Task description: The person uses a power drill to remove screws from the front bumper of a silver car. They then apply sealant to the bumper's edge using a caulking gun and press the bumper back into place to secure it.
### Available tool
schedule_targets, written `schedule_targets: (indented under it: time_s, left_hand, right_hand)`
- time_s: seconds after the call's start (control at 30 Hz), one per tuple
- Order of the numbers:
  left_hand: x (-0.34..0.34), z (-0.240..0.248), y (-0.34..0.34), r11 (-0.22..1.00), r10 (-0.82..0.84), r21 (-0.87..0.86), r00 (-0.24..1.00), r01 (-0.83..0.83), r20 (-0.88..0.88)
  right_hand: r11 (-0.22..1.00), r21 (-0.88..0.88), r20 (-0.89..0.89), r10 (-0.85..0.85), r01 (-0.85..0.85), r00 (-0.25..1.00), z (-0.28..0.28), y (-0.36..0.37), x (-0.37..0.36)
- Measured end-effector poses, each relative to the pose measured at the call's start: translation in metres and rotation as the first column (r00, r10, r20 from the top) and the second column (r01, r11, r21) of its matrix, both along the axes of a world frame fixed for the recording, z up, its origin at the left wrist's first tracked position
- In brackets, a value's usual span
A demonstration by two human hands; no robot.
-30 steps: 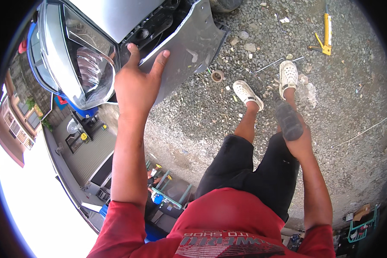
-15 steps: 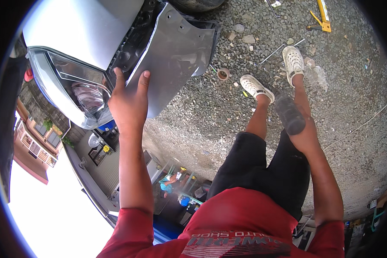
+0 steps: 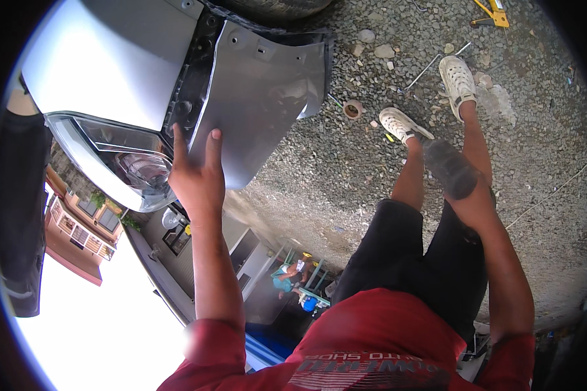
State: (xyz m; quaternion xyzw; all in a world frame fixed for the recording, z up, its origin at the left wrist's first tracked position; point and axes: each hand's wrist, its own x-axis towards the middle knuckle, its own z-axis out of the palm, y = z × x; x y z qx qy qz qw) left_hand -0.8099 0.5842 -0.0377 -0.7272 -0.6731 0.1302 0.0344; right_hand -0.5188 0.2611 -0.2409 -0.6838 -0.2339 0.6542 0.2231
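My left hand [image 3: 201,186] is at the front corner of a grey car fender [image 3: 261,91], beside the clear headlight [image 3: 143,171]. Its thumb and forefinger stretch apart along the fender's edge; the other fingers are hidden from view. A pale car hood [image 3: 98,81] lies just beyond, with a dark gap between it and the fender. Down by my right thigh, my right hand [image 3: 474,210] grips a dark grey, oblong, rounded thing [image 3: 449,168]. Its kind I cannot make out.
Gravel [image 3: 346,163] covers the ground. A roll of tape [image 3: 353,109], a thin metal rod [image 3: 437,66] and a yellow tool with a lever [image 3: 492,14] lie there. A tyre [image 3: 274,5] stands beyond the fender. Another person [image 3: 284,279] is in the background.
The whole view has shifted slightly. My left hand keeps its place at the fender's corner, and my right hand still holds the dark oblong thing, now tilted a little more.
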Motion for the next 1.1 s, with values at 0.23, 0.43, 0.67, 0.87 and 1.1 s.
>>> schedule_targets:
  time_s: [0.23, 0.43, 0.67, 0.87, 1.1]
  left_hand:
    - [0.016, 0.0, 0.0, 0.997, 0.064, -0.041, 0.995, -0.067, -0.075]
    - [0.005, -0.006, 0.003, 0.997, 0.064, -0.041, 0.998, -0.064, 0.001]
    - [-0.007, -0.004, 0.0, 0.997, 0.065, -0.062, 0.984, -0.055, 0.166]
    - [-0.007, -0.011, 0.013, 0.994, 0.09, -0.079, 0.98, -0.077, 0.179]
    - [-0.013, -0.01, 0.008, 0.998, 0.064, -0.018, 0.981, -0.062, 0.185]
  right_hand:
    - [0.883, -0.407, -0.478, -0.425, 0.236, 0.769, -0.018, 0.022, -0.02]
    - [0.874, -0.413, -0.554, -0.463, 0.254, 0.692, -0.042, 0.03, -0.06]
    - [0.85, -0.501, -0.567, -0.462, 0.16, 0.682, -0.091, 0.03, -0.071]
    - [0.907, -0.406, -0.492, -0.322, 0.114, 0.809, -0.093, 0.033, -0.05]
    - [0.874, -0.43, -0.461, -0.43, 0.228, 0.777, -0.089, 0.033, -0.049]
